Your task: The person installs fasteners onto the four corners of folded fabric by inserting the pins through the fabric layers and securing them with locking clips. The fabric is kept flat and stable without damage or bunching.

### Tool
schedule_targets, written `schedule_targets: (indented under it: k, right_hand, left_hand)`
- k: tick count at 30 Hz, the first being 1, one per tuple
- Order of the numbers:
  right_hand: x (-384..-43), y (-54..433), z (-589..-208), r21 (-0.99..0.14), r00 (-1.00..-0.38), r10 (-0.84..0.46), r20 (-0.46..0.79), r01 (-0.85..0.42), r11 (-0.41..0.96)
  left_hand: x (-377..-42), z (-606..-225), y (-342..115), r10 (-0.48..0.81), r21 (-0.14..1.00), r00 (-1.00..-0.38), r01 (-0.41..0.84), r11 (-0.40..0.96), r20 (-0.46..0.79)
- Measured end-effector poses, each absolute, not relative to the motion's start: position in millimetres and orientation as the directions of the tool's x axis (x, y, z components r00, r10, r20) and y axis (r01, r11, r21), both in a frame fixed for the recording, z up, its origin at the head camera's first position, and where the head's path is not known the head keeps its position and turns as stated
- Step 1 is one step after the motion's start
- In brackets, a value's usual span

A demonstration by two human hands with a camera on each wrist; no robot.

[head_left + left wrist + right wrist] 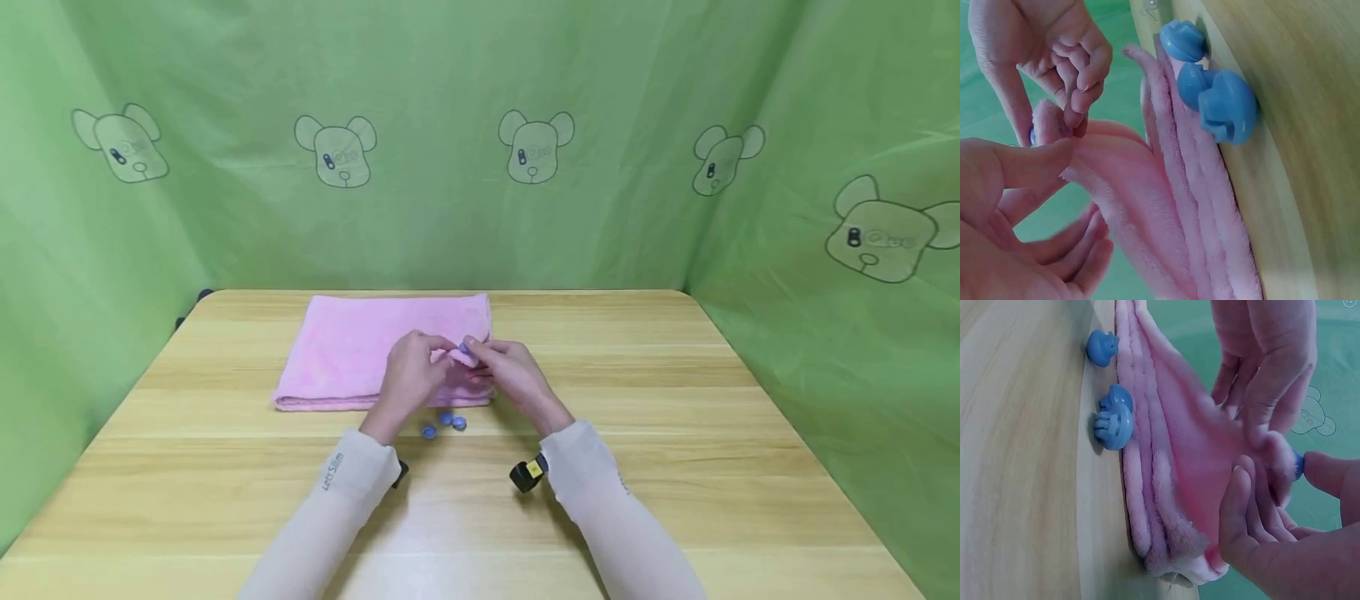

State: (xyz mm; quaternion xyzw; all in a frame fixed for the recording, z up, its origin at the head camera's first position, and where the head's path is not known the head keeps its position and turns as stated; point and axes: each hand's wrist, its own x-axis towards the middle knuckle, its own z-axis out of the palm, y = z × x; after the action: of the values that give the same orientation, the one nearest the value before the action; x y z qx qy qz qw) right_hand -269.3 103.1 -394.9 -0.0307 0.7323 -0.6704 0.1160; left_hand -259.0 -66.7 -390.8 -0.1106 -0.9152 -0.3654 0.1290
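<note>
A folded pink plush towel [352, 350] lies on the table with its front right corner lifted. My left hand [408, 375] pinches the lifted edge between thumb and fingers. From the other side, my right hand [517, 379] holds the corner, its thumb pressing a small blue plastic fastener [1299, 465] against the plush and its fingers behind the cloth. Most of that fastener is hidden by the thumb and the towel. Three more blue fasteners, round with slotted caps, sit in front of the towel: one at the left [429, 432], a middle one [446, 417] and a right one [459, 423].
The wooden table [675, 467] extends to both sides and towards me. Green curtains [435, 225] with bear-head prints hang behind and at the sides. A black wrist camera [525, 476] hangs under the right sleeve, close above the tabletop.
</note>
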Motion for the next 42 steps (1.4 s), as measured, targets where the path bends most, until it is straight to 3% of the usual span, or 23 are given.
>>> schedule_targets:
  k: [6, 18, 26, 34, 42]
  right_hand:
    - [-269.6, 102.8, -392.3, -0.986, -0.972, -0.178, -0.155, 0.140, 0.092]
    - [-270.0, 106.0, -384.7, -0.982, -0.979, -0.150, -0.139, 0.117, 0.148]
    - [-271.5, 109.9, -385.0, -0.980, -0.983, -0.124, -0.132, 0.111, 0.168]
    - [-272.1, 110.5, -384.5, -0.978, -0.983, -0.125, -0.136, 0.112, 0.178]
    - [-270.5, 115.3, -380.3, -0.963, -0.984, -0.125, -0.125, 0.090, 0.255]
  left_hand:
    - [-262.2, -385.7, -75.0, 0.070, 0.738, -0.964, 0.242, 0.630, 0.256]
    - [-283.9, -386.3, -137.2, -0.171, 0.813, -0.971, 0.036, 0.581, 0.165]
    - [-291.2, -406.6, -164.9, -0.176, 0.781, -0.984, -0.098, 0.617, 0.016]
    - [-292.3, -409.7, -169.4, -0.150, 0.778, -0.987, -0.139, 0.613, -0.058]
    - [-283.5, -383.2, -159.8, -0.165, 0.744, -0.986, -0.091, 0.662, 0.027]
